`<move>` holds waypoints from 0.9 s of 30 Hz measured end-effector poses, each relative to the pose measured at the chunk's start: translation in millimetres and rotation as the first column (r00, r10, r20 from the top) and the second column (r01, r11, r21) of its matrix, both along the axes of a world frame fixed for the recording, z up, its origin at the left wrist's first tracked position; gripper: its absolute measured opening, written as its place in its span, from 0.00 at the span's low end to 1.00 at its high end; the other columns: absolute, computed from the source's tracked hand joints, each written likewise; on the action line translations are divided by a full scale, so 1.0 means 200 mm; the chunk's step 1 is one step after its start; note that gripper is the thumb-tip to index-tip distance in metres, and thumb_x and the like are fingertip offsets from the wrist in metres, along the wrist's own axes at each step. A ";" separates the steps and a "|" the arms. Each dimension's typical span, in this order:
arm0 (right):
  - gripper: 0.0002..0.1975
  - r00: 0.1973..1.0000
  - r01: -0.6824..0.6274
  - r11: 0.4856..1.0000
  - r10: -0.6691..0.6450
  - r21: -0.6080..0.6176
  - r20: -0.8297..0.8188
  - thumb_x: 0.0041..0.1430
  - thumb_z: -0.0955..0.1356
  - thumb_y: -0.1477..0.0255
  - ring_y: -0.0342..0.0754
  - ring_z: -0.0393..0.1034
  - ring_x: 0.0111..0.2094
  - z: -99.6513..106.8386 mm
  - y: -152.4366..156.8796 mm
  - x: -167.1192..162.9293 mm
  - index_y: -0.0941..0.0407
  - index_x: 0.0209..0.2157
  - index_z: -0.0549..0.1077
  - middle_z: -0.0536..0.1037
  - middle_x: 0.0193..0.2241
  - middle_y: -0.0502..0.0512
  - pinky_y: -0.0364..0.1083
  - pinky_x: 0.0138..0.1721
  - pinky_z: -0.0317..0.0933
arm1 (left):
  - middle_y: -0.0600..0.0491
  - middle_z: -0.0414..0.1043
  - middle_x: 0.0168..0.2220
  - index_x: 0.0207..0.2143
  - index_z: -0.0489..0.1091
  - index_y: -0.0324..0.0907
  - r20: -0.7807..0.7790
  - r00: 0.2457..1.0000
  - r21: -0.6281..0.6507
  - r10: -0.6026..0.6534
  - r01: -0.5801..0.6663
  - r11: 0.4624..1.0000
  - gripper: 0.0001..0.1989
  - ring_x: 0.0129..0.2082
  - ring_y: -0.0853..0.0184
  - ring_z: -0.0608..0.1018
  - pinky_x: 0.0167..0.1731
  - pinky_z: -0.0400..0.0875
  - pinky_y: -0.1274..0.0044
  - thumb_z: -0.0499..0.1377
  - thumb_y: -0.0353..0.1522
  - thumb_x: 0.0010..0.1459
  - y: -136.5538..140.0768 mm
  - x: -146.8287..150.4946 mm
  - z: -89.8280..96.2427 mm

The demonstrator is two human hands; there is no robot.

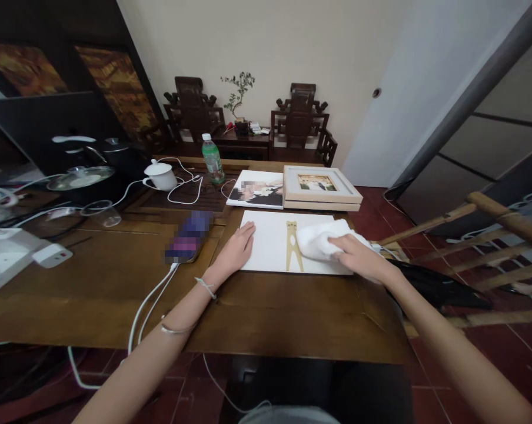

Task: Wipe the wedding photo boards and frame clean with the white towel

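A flat white panel (268,247) lies on the wooden table, with a tan A-shaped stand leg (291,240) running down its middle. My left hand (243,244) rests flat along the panel's left edge, fingers stretched out. On the right part of the panel, my right hand (352,252) grips a bunched white cloth (321,238) and presses it against the surface, close beside the tan leg. The cloth covers some of the panel's right side, and part of my right fingers is hidden in it.
Behind the panel lie a photo print (257,191) and a framed picture (321,187). A phone (189,237) with a white cable sits left. Farther back stand a green-labelled bottle (212,159), a lidded white cup (159,175) and a glass-lidded pot (83,179). A wooden chair (504,221) stands right.
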State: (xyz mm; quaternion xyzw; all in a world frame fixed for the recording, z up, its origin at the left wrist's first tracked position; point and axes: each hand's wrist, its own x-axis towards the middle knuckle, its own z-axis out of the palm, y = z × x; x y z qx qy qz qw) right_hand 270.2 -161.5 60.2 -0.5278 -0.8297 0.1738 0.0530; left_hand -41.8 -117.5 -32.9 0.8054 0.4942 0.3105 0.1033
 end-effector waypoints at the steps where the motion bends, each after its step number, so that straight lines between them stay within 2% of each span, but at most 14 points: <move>1: 0.10 1.000 0.015 1.000 -0.015 0.019 -0.016 0.52 0.59 0.74 0.57 0.65 0.42 0.00 0.07 -0.01 0.55 0.32 0.70 0.73 0.33 0.59 0.51 0.44 0.57 | 0.40 0.64 0.59 0.54 0.66 0.34 0.003 1.000 0.000 0.000 0.000 1.000 0.20 0.61 0.57 0.63 0.61 0.57 0.61 0.45 0.29 0.62 0.00 0.00 0.00; 4: 0.14 0.999 0.019 0.998 -0.016 0.058 -0.047 0.50 0.59 0.75 0.57 0.64 0.45 -0.01 0.27 -0.03 0.56 0.35 0.72 0.75 0.40 0.59 0.51 0.46 0.56 | 0.41 0.64 0.59 0.54 0.66 0.35 -0.001 1.000 0.004 -0.001 0.001 1.000 0.20 0.61 0.57 0.64 0.61 0.57 0.61 0.45 0.30 0.62 0.01 -0.01 -0.01; 6: 0.14 0.998 0.025 0.997 -0.021 0.067 -0.055 0.49 0.59 0.76 0.58 0.64 0.45 0.00 0.38 -0.05 0.56 0.35 0.72 0.75 0.41 0.59 0.51 0.46 0.56 | 0.42 0.64 0.59 0.54 0.66 0.35 -0.003 1.000 0.010 -0.009 0.009 1.000 0.20 0.61 0.58 0.63 0.61 0.57 0.62 0.45 0.30 0.62 0.01 -0.01 -0.01; 10: 0.12 0.996 0.060 0.995 -0.054 0.083 -0.072 0.49 0.59 0.76 0.57 0.65 0.43 0.00 0.44 -0.07 0.55 0.32 0.71 0.76 0.37 0.58 0.51 0.45 0.56 | 0.40 0.63 0.59 0.54 0.66 0.33 -0.004 1.000 0.008 -0.013 0.013 1.000 0.21 0.61 0.57 0.63 0.61 0.57 0.62 0.45 0.30 0.62 0.01 -0.02 -0.01; 14: 0.09 0.997 0.030 0.996 -0.024 0.084 -0.073 0.49 0.59 0.76 0.56 0.64 0.42 -0.02 0.31 -0.05 0.55 0.30 0.69 0.74 0.35 0.57 0.51 0.44 0.56 | 0.40 0.63 0.59 0.54 0.66 0.33 -0.017 1.000 -0.001 -0.007 0.007 1.000 0.21 0.61 0.57 0.64 0.61 0.57 0.62 0.45 0.30 0.62 0.00 -0.01 0.00; 19: 0.08 1.000 -0.011 1.000 0.011 -0.001 -0.027 0.51 0.59 0.75 0.55 0.65 0.40 -0.01 -0.04 0.00 0.54 0.29 0.67 0.71 0.29 0.55 0.50 0.42 0.57 | 0.37 0.63 0.59 0.54 0.65 0.30 -0.020 1.000 -0.013 0.000 0.000 1.000 0.21 0.62 0.56 0.63 0.62 0.56 0.62 0.44 0.29 0.62 0.00 0.00 0.00; 22: 0.08 0.999 -0.033 0.996 0.031 -0.084 -0.021 0.52 0.59 0.75 0.55 0.65 0.40 0.03 -0.22 0.03 0.53 0.31 0.69 0.72 0.32 0.56 0.50 0.44 0.57 | 0.38 0.63 0.59 0.54 0.65 0.31 -0.025 1.000 -0.012 0.005 -0.005 1.000 0.21 0.62 0.56 0.63 0.62 0.56 0.63 0.44 0.29 0.62 0.00 0.00 0.00; 24: 0.09 0.999 -0.040 0.989 0.035 -0.139 -0.036 0.52 0.60 0.75 0.55 0.65 0.42 0.06 -0.28 0.05 0.53 0.31 0.70 0.73 0.35 0.57 0.51 0.46 0.56 | 0.38 0.63 0.59 0.54 0.65 0.31 -0.028 1.000 -0.010 0.006 -0.006 1.000 0.21 0.62 0.56 0.63 0.62 0.56 0.62 0.44 0.29 0.62 0.00 0.00 0.00; 27: 0.10 0.999 -0.016 0.989 0.009 -0.147 -0.047 0.50 0.60 0.75 0.56 0.65 0.44 0.07 -0.24 0.06 0.53 0.32 0.71 0.74 0.36 0.58 0.51 0.46 0.56 | 0.38 0.63 0.59 0.54 0.65 0.31 -0.032 0.999 -0.010 0.011 -0.012 1.000 0.21 0.62 0.55 0.63 0.61 0.56 0.61 0.44 0.29 0.62 0.00 0.00 0.00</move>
